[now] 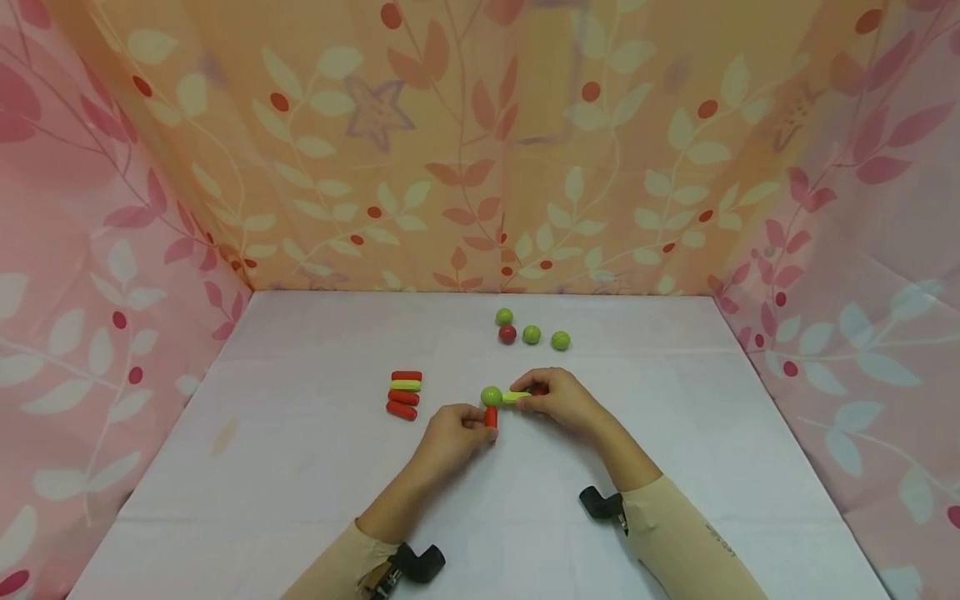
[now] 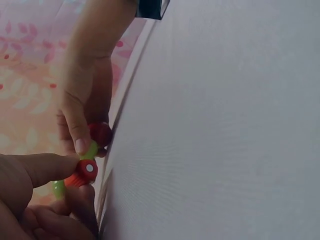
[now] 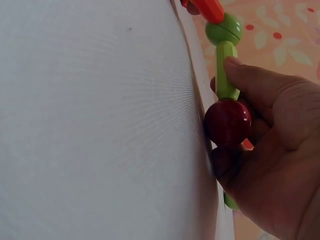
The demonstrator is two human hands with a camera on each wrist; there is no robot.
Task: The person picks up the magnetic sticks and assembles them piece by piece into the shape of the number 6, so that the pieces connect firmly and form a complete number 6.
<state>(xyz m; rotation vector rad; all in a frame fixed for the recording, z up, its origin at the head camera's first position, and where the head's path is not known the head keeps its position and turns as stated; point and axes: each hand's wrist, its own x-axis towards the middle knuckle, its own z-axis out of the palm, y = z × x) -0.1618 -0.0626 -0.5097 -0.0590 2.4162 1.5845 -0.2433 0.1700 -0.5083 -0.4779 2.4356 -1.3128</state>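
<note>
Left hand (image 1: pixel 452 432) pinches a red rod (image 1: pixel 491 416), right hand (image 1: pixel 561 402) a green rod (image 1: pixel 513 397); both rods meet a green ball (image 1: pixel 491 396) over the desk (image 1: pixel 300 492). Crooked pushing could skid the red rod off, since no fingers brace the ball.

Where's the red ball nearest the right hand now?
In the right wrist view, right of centre, the red ball is at the lower end of the light green stick, opposite the green ball, beside the right hand.

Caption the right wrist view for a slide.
Right hand pinches a green rod between a green ball and a red ball.
</note>
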